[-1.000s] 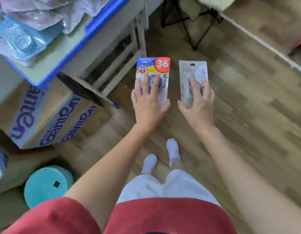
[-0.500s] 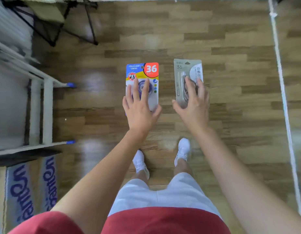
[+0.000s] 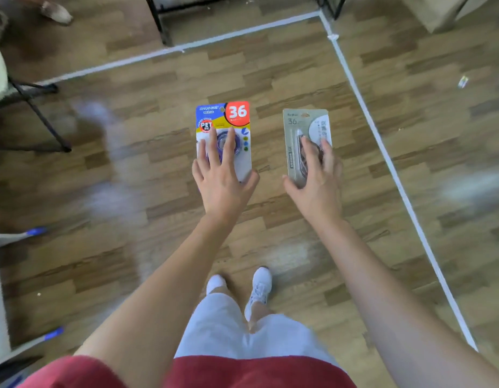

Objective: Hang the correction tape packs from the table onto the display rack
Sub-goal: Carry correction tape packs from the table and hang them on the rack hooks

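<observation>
Nearest the camera, red sleeves and pale shorts are seen, with white shoes [image 3: 260, 287] on the wood-look floor [image 3: 136, 264] below; both forearms are stretched forward at about the same height. The left hand [image 3: 223, 189] is clamped on the blue-and-red pack [image 3: 237, 119]: fingers [image 3: 213, 145] are spread flat over the front face, thumb hooked at the lower right edge. The right hand [image 3: 317, 191] is clamped on the grey pack [image 3: 293, 127] the same way, thumb at the lower left corner. One pack per hand, so probably two are being carried per trip. Packs are held by the lower half, likely so the hang holes at the top stay clear for the rack pegs. Both are held in the air over the floor, well apart, printed faces toward the camera. Long axes run away from the body, hang-hole ends pointing far; the grey pack is tilted slightly. Beyond, a white tape line [image 3: 363, 105] is laid on the floor and black frame legs [image 3: 162, 26] stand past it. No display rack can be identified in view.
</observation>
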